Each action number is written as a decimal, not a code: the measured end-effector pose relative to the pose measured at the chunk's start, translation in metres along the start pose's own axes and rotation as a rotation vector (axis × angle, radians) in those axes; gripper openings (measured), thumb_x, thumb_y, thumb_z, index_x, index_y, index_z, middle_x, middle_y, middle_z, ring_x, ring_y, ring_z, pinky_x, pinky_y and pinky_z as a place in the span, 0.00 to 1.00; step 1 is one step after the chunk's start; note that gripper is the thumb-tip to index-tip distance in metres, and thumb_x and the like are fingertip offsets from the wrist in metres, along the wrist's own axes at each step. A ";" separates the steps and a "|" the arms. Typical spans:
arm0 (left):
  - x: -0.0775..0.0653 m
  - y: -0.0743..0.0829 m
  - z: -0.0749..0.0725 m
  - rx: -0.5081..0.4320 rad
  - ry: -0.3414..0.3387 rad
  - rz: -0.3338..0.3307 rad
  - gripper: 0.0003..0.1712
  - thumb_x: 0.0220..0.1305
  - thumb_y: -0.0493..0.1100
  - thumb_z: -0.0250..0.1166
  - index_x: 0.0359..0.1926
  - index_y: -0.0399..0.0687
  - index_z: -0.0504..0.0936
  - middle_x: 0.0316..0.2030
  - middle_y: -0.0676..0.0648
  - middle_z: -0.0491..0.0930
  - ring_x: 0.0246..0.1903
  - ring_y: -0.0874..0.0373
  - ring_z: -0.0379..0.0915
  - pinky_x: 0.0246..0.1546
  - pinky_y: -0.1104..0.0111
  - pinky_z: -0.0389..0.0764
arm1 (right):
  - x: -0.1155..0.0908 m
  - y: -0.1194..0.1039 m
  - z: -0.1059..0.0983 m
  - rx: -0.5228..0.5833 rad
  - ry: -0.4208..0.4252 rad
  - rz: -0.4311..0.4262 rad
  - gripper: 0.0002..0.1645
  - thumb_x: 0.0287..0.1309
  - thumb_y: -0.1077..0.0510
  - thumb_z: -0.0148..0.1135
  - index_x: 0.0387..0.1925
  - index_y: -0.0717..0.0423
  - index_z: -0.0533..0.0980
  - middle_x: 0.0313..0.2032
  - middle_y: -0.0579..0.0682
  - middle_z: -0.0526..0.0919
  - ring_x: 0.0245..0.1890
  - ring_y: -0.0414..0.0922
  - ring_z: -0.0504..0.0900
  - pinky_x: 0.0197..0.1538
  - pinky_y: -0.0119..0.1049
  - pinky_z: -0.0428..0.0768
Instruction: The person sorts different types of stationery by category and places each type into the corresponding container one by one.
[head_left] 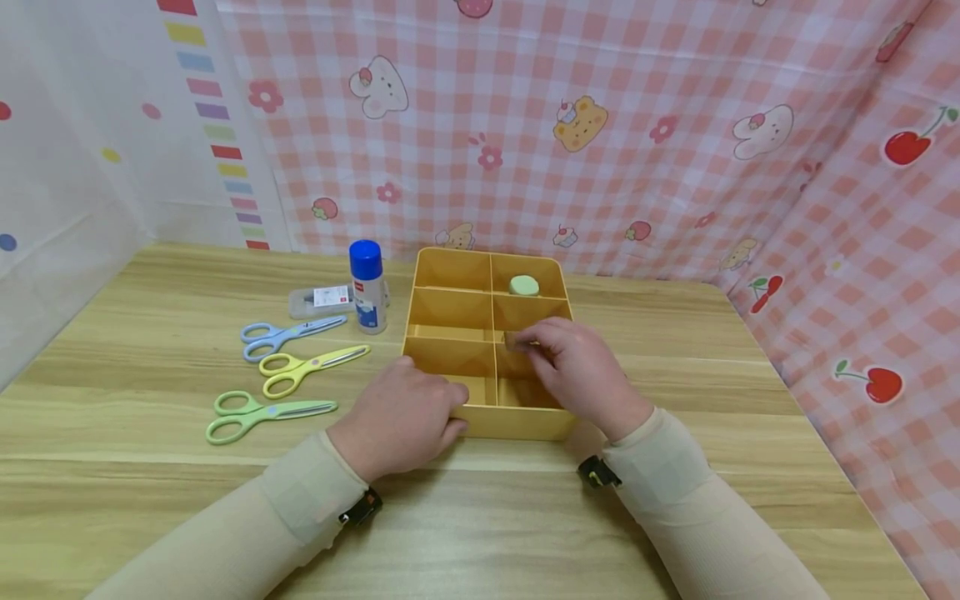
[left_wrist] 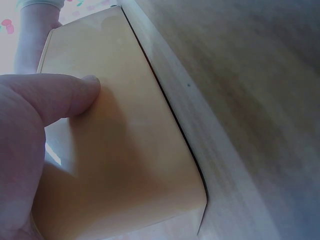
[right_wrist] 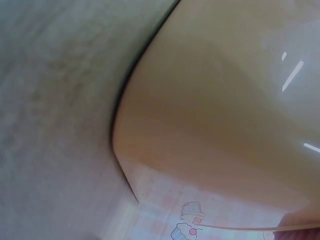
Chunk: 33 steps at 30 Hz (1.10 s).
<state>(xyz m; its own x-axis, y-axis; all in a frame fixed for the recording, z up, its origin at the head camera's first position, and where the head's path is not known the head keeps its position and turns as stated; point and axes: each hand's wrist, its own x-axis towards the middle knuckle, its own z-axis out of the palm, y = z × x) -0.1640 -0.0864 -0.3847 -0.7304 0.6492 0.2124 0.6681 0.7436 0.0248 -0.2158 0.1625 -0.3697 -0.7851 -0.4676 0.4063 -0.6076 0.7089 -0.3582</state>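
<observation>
A yellow organizer box [head_left: 517, 423] with several compartments stands on the table. My left hand [head_left: 405, 412] grips its front left part; in the left wrist view the thumb [left_wrist: 75, 97] presses on the outer front wall [left_wrist: 135, 130]. Over the right-hand compartments, my right hand [head_left: 581, 367] pinches a small, partly see-through brownish object [head_left: 513, 341], whose kind I cannot make out. A pale green rounded item [head_left: 524, 286] sits in the back right compartment. The right wrist view shows only the box's outer wall [right_wrist: 200, 115], with the right fingers hidden.
Left of the box stand a glue stick bottle with a blue cap [head_left: 367, 287] and a clear case with a white label [head_left: 311, 302]. Blue scissors [head_left: 288, 335], yellow scissors [head_left: 311, 367] and green scissors [head_left: 266, 412] lie nearby. A checked curtain [head_left: 465, 125] hangs behind the table.
</observation>
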 end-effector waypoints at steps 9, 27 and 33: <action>0.000 0.000 0.000 0.001 0.006 0.004 0.17 0.67 0.56 0.69 0.25 0.57 0.78 0.17 0.60 0.74 0.18 0.64 0.65 0.30 0.63 0.65 | 0.001 -0.001 0.000 -0.004 -0.038 0.015 0.09 0.68 0.61 0.68 0.47 0.56 0.87 0.47 0.51 0.91 0.50 0.49 0.89 0.56 0.49 0.84; 0.000 0.000 0.000 0.003 0.013 0.007 0.16 0.67 0.56 0.69 0.26 0.57 0.78 0.17 0.60 0.75 0.18 0.64 0.67 0.30 0.63 0.66 | 0.000 0.000 -0.001 0.002 -0.025 0.031 0.08 0.66 0.60 0.71 0.46 0.55 0.88 0.46 0.50 0.91 0.48 0.50 0.89 0.55 0.50 0.84; 0.000 0.000 0.000 0.003 0.011 0.007 0.16 0.67 0.56 0.69 0.26 0.57 0.78 0.17 0.59 0.75 0.18 0.64 0.67 0.30 0.63 0.66 | 0.001 0.000 -0.001 0.000 -0.014 0.048 0.11 0.65 0.62 0.72 0.48 0.57 0.86 0.45 0.52 0.90 0.46 0.50 0.88 0.53 0.49 0.84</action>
<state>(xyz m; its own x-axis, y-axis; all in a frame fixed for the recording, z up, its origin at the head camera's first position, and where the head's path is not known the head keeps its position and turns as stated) -0.1638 -0.0870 -0.3844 -0.7240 0.6526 0.2235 0.6728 0.7396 0.0200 -0.2163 0.1626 -0.3686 -0.8149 -0.4405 0.3766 -0.5692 0.7308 -0.3767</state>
